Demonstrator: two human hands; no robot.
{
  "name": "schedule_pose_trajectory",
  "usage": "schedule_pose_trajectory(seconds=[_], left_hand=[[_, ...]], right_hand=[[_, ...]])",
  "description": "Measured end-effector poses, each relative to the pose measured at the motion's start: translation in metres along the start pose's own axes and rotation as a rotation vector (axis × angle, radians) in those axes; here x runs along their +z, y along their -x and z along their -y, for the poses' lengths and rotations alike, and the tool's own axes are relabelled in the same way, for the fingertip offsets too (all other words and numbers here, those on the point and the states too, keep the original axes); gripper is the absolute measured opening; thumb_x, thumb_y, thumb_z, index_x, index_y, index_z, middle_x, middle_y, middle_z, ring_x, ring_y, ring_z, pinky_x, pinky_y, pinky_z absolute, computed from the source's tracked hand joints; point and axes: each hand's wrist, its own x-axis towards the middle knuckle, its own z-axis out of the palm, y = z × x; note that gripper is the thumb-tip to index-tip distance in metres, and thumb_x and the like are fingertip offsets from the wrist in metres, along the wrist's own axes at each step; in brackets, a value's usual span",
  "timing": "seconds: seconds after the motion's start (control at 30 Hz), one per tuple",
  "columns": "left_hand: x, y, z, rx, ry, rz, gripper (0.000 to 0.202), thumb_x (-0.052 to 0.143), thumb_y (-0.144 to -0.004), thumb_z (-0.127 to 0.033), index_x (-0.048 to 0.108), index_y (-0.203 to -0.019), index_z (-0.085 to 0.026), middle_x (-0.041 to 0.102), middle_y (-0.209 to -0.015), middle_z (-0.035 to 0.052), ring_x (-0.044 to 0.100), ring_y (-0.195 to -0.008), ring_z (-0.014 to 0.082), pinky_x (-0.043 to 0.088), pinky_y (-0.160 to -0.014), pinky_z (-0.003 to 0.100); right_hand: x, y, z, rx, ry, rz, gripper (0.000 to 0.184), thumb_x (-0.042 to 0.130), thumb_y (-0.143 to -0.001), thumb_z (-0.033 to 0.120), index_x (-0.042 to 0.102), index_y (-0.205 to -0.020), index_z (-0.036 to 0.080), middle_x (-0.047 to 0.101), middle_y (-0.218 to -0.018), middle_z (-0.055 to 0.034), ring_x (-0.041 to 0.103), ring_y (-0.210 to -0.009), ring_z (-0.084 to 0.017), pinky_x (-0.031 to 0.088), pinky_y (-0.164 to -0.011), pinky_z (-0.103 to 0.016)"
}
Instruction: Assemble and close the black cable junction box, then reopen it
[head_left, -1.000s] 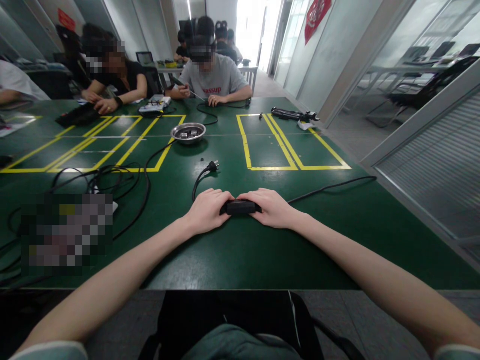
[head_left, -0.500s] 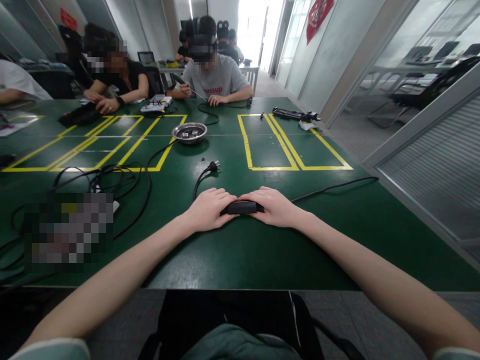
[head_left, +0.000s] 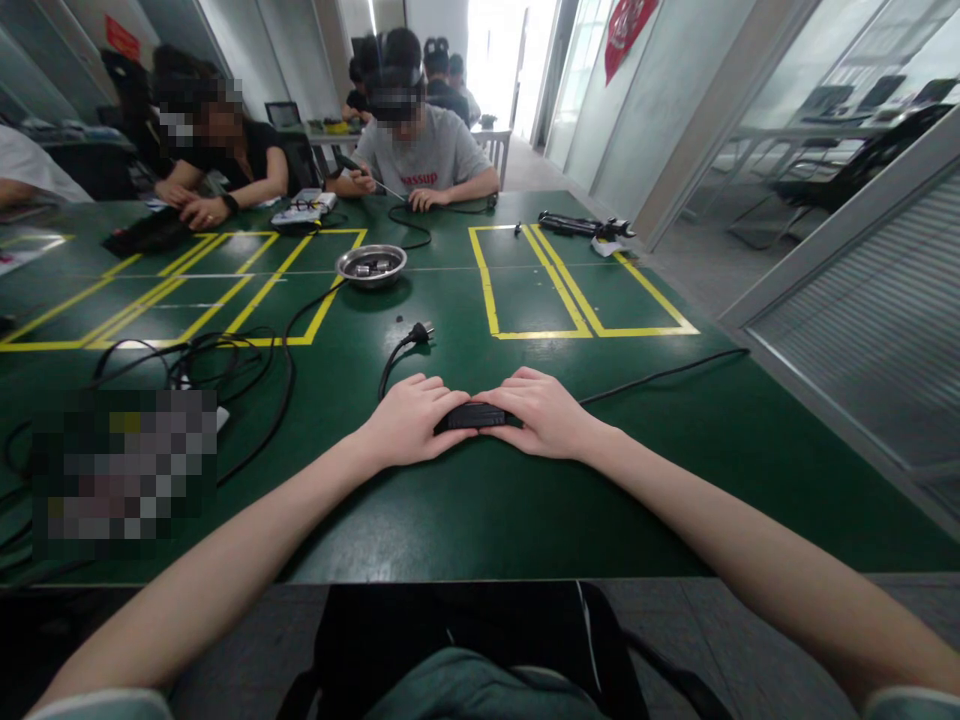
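left hand (head_left: pixel 409 422), right hand (head_left: pixel 541 412) | gripping black block (head_left: pixel 474 417) | over green table (head_left: pixel 495 520)

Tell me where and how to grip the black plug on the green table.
Best pinched by the plug's black body, coming from above: the metal prongs point right and the cord bends away left, leaving its near and far sides exposed.

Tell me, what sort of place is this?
Probably a shared workroom, perhaps in an office: a big green table marked with yellow tape, a metal bowl of small parts, and a person opposite holding a thin tool.
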Motion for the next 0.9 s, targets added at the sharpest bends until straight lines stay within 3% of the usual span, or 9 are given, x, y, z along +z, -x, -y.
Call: schedule_pose_trajectory(seconds=[0.17, 0.53, 0.67, 0.8, 0.9], left_hand=[[0.001, 0.000, -0.001, -0.005, -0.023, 0.021, 0.042, 0.048, -0.106, -0.051, 0.069, -0.111, -0.014, 0.074, -0.088, 0.0091, 0.066, -0.082, 0.0230, 0.045, -0.075, 0.035], [0.002, 0.001, 0.001, -0.028, -0.010, 0.049, 0.042, 0.050, -0.105, -0.051, 0.067, -0.122, -0.016, 0.076, -0.098, 0.0098, 0.070, -0.089, 0.0239, 0.047, -0.081, 0.035], [0.001, 0.001, 0.000, -0.047, 0.049, 0.039, 0.047, 0.053, -0.102, -0.055, 0.068, -0.122, -0.015, 0.077, -0.097, 0.0108, 0.071, -0.089, 0.0255, 0.049, -0.083, 0.037], [-0.004, 0.000, -0.007, -0.222, 0.285, 0.029, 0.051, 0.054, -0.099, -0.059, 0.070, -0.122, -0.016, 0.078, -0.103, 0.0102, 0.071, -0.091, 0.0251, 0.051, -0.081, 0.035], [-0.008, -0.002, -0.011, -0.381, 0.486, 0.107, 0.050, 0.039, -0.106, -0.053, 0.074, -0.099, -0.017, 0.076, -0.087, 0.0045, 0.067, -0.077, 0.0198, 0.046, -0.070, 0.030]], right_hand=[[0.000, 0.000, -0.002, -0.025, 0.024, -0.059, 0.035, 0.057, -0.104, 0.046, 0.074, -0.113, 0.017, 0.080, -0.100, -0.0118, 0.074, -0.088, -0.024, 0.049, -0.083, -0.037], [-0.001, 0.000, -0.002, -0.034, 0.051, -0.039, 0.034, 0.062, -0.102, 0.044, 0.074, -0.119, 0.017, 0.081, -0.111, -0.0103, 0.077, -0.094, -0.024, 0.052, -0.083, -0.036], [-0.001, 0.001, -0.006, -0.090, 0.091, -0.062, 0.033, 0.056, -0.105, 0.040, 0.073, -0.120, 0.016, 0.082, -0.109, -0.0089, 0.076, -0.086, -0.022, 0.052, -0.079, -0.034], [-0.002, 0.004, -0.007, -0.219, 0.216, -0.115, 0.039, 0.045, -0.110, 0.039, 0.069, -0.128, 0.014, 0.079, -0.120, -0.0118, 0.074, -0.084, -0.020, 0.051, -0.078, -0.035], [-0.001, 0.005, -0.006, -0.271, 0.281, -0.149, 0.039, 0.041, -0.111, 0.035, 0.068, -0.132, 0.015, 0.076, -0.129, -0.0117, 0.072, -0.086, -0.019, 0.052, -0.080, -0.035]])
